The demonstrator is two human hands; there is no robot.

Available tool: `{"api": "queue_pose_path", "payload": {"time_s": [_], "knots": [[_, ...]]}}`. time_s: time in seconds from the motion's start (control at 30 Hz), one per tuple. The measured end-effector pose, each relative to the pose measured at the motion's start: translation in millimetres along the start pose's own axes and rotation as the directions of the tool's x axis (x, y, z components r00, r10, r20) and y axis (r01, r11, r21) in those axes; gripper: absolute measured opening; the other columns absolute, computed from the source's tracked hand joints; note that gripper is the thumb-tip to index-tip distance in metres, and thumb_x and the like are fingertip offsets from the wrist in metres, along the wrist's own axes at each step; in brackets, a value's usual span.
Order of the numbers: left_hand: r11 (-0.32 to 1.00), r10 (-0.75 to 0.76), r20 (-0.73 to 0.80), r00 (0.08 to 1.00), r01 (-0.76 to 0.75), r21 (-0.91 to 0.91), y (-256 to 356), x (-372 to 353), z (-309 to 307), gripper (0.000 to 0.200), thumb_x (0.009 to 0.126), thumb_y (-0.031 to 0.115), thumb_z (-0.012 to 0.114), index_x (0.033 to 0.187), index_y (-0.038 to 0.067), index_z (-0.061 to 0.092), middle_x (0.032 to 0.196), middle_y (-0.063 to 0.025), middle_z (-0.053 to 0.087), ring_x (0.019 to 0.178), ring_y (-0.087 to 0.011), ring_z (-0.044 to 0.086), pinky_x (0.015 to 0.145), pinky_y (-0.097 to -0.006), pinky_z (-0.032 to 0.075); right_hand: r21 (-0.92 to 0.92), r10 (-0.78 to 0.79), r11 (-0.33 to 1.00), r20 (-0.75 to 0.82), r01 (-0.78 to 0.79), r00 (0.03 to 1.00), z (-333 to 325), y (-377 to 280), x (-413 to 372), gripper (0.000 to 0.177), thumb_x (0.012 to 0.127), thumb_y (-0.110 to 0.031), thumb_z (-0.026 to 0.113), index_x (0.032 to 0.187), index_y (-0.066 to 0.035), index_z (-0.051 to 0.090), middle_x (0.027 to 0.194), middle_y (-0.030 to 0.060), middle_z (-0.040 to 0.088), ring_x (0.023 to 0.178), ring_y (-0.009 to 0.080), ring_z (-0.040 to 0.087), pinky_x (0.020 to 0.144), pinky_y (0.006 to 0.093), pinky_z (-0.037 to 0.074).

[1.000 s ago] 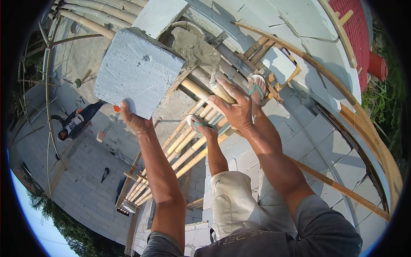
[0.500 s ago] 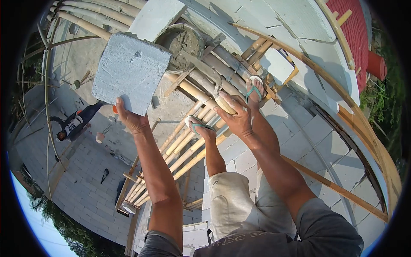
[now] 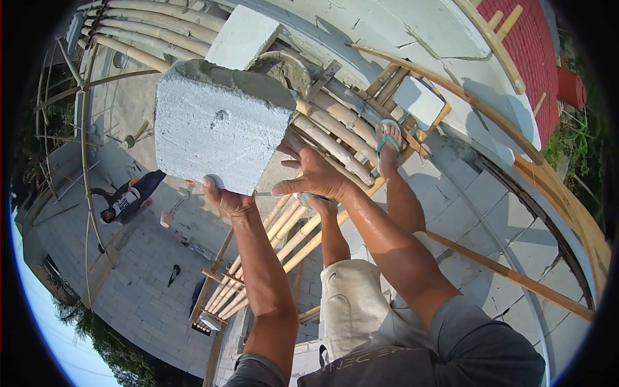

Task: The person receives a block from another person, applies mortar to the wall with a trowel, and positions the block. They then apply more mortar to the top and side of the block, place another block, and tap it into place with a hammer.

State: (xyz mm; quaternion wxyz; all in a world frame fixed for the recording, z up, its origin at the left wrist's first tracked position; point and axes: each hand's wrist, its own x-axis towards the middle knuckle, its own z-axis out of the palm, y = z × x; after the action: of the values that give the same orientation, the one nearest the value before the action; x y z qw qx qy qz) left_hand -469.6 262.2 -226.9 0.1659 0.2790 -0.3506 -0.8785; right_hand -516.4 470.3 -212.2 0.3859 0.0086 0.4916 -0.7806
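A pale grey lightweight concrete block is raised in front of me, its far narrow side covered with wet mortar. My left hand is closed on its near edge, thumb on the broad face, the other fingers hidden beneath. My right hand holds nothing; its fingers are spread right at the block's right edge, some partly behind it. Beyond the block, a mortar bucket is partly covered by it.
Under my sandalled feet run bamboo poles of a scaffold. Another white block lies by the bucket. A block wall stands at the right. Far below, a person is on the lower level.
My right hand has let go of the trowel, which is out of sight, and moved left to the block. The block has tilted, showing its mortar-covered side.
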Motion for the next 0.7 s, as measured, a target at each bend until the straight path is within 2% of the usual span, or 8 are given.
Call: {"api": "queue_pose_path", "payload": {"time_s": [0.13,0.3,0.4,0.43,0.47,0.5,0.57,0.7], "knots": [[1.0,-0.017,0.08,0.997,0.016,0.015,-13,-22,30,0.084,0.072,0.039,0.077,0.143,0.007,0.045,0.136,-0.0139,0.054,0.125,-0.0353,0.053,0.107,-0.0515,0.043,0.434,-0.113,0.875,-0.244,0.213,0.963,32,-35,-2,0.108,0.058,-0.014,0.095,0.148,-0.009,0.036,0.135,0.0089,0.053,0.132,0.0251,0.045,0.113,0.0416,0.036],[0.947,-0.243,0.209,0.947,0.185,0.263,0,-49,88,0.091,0.069,0.04,0.084,0.143,0.005,0.043,0.139,-0.0127,0.052,0.132,-0.0332,0.047,0.115,-0.0502,0.033,0.439,-0.19,0.844,-0.293,0.309,0.937,-7,-64,-32,0.108,0.054,-0.005,0.092,0.147,-0.008,0.038,0.133,0.007,0.056,0.129,0.0245,0.048,0.109,0.0396,0.039],[0.857,-0.185,0.348,0.919,-0.022,0.515,25,-59,118,0.107,0.07,0.043,0.087,0.151,0.005,0.029,0.148,-0.0165,0.04,0.137,-0.0356,0.04,0.117,-0.0501,0.029,0.553,-0.154,0.791,-0.235,0.262,0.96,-26,-80,-54,0.102,0.056,-0.008,0.089,0.146,-0.012,0.042,0.133,0.0064,0.056,0.127,0.0237,0.049,0.107,0.041,0.039],[0.644,0.06,0.494,0.867,-0.412,0.645,36,-62,140,0.115,0.071,0.042,0.087,0.154,0.006,0.018,0.153,-0.0196,0.028,0.14,-0.0384,0.032,0.118,-0.0526,0.026,0.55,-0.175,0.783,-0.25,0.288,0.952,-29,-86,-63,0.102,0.056,-0.008,0.089,0.146,-0.012,0.042,0.133,0.0064,0.056,0.127,0.0237,0.049,0.107,0.041,0.039],[0.293,0.244,0.669,0.702,-0.711,0.639,44,-65,161,0.123,0.071,0.041,0.088,0.156,0.006,0.006,0.157,-0.0228,0.016,0.144,-0.0412,0.025,0.119,-0.055,0.023,0.571,-0.217,0.739,-0.301,0.358,0.929,-33,-94,-71,0.084,0.06,-0.004,0.085,0.136,-0.011,0.049,0.119,0.0037,0.059,0.112,0.0185,0.054,0.093,0.0366,0.045],[0.297,0.238,0.69,0.684,-0.727,0.619,55,-64,174,0.123,0.071,0.041,0.088,0.156,0.006,0.006,0.157,-0.0228,0.016,0.144,-0.0412,0.025,0.119,-0.055,0.023,0.59,-0.255,0.687,-0.352,0.425,0.901,-36,-100,-80,0.066,0.064,0.0,0.08,0.125,-0.009,0.056,0.106,0.001,0.061,0.097,0.0134,0.058,0.079,0.0323,0.051],[-0.505,-0.016,0.983,0.182,-0.85,0.149,83,-61,196,0.132,0.073,0.036,0.089,0.157,0.014,-0.01,0.158,-0.0272,-0.001,0.147,-0.0463,0.009,0.119,-0.0608,0.016,0.618,-0.285,0.619,-0.4,0.486,0.871,-42,-103,-101,0.06,0.066,0.0,0.078,0.122,-0.008,0.057,0.106,0.0024,0.063,0.095,0.0151,0.06,0.08,0.0337,0.051],[-0.538,-0.161,0.955,-0.25,-0.788,-0.297,78,-30,254,0.118,0.074,0.029,0.089,0.152,0.056,0.004,0.164,-0.0198,0.003,0.151,-0.0455,-0.001,0.12,-0.0593,0.003,0.674,-0.34,0.501,-0.423,0.543,0.84,-43,-126,-119,0.052,0.071,-0.003,0.076,0.12,-0.004,0.058,0.111,0.0054,0.066,0.103,0.0181,0.063,0.092,0.0381,0.05]]}}
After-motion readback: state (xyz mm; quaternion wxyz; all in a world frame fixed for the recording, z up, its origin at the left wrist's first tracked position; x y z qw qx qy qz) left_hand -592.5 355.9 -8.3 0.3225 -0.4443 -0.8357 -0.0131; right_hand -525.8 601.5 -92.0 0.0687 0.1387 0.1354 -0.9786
